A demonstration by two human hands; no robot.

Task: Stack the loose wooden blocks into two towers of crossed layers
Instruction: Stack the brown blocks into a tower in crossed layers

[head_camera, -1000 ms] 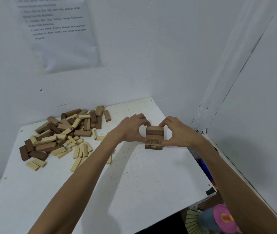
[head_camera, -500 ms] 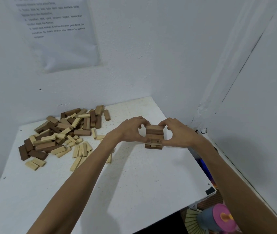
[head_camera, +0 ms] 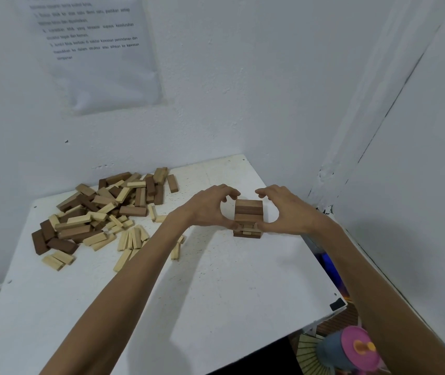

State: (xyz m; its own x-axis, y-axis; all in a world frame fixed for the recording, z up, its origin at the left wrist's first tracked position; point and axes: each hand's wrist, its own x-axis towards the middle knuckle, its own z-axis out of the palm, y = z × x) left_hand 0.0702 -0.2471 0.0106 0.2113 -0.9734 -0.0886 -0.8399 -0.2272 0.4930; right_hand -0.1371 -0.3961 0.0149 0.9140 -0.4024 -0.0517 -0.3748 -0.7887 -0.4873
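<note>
Your left hand (head_camera: pixel 210 208) and right hand (head_camera: pixel 287 212) cup the small tower (head_camera: pixel 248 212) from either side. Each thumb presses in against its lower layers, so you grasp it in a two-handed pinch. Your fingers (head_camera: pixel 224 191) arch over toward the far corners of the top block, but from this angle it is hard to tell whether the tips touch the wood.

The tower stands upright on the white table (head_camera: pixel 216 299), toward its far right part. Dark brown blocks sit on top, with paler ones laid crosswise beneath.

The loose blocks (head_camera: pixel 102 212) lie in a mixed dark and pale heap well apart to your left, near the back wall (head_camera: pixel 243 90). A few pale strays lie beside your left forearm.

A printed sheet (head_camera: pixel 94 50) hangs on the wall above the heap. Past the table's near right corner sits a blurred, pink-lidded container (head_camera: pixel 356 347).
</note>
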